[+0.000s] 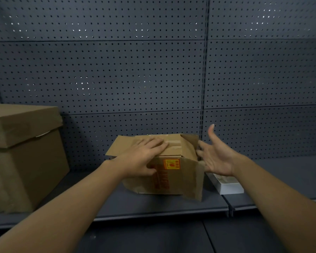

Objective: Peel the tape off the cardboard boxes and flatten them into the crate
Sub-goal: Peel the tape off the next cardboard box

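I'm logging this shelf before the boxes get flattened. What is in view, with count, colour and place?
Small brown cardboard box with a red and yellow label: one, mid-shelf, flaps loose.
Clear tape strip: one, on the small box's top.
Large brown cardboard box: one, shelf's left end.
Flat white box: one, right of the small box.
Dark grey metal shelf: one, beneath the boxes.
Dark grey pegboard wall: behind.
Left hand: rests on the small box's top.
Right hand: open, beside the box's right flap.

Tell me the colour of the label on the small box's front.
Yellow with red markings, on the small box; seen in the head view.
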